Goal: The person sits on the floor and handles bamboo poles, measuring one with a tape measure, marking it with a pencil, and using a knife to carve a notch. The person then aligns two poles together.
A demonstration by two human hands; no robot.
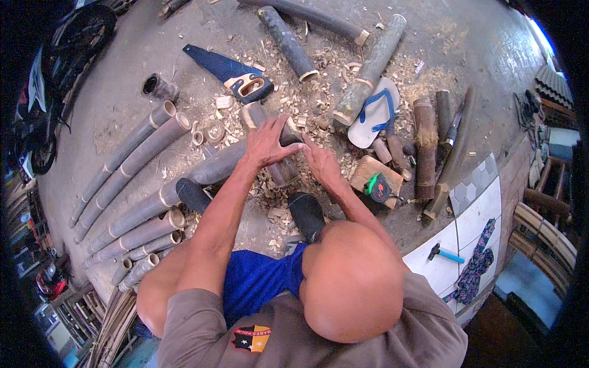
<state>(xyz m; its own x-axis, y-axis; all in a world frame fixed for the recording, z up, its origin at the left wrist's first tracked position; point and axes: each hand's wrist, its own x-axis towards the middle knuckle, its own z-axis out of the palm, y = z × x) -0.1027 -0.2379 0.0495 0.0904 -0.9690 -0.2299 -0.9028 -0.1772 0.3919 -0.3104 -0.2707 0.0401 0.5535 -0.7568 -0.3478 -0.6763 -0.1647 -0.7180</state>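
A long grey-brown bamboo pole (208, 168) runs up from the lower left, its far end under my hands. My left hand (268, 144) lies over it near that end, thumb and fingers spread to either side of it. Close by, my right hand (322, 165) has its fingers bent together at the dark pole end; what they hold, if anything, is hidden. A short thick bamboo piece (283, 173) lies crosswise beneath the pole. A handsaw (227, 70) with a black blade rests on the floor beyond my left hand.
Wood chips (279, 67) litter the floor. Several bamboo poles (138, 150) lie at left. To the right are a white-and-blue flip-flop (375, 113), a tape measure (378, 187) on a wood block (362, 172), dark bamboo lengths (424, 150) and a blue-handled hammer (446, 253). A motorbike (55, 80) stands far left.
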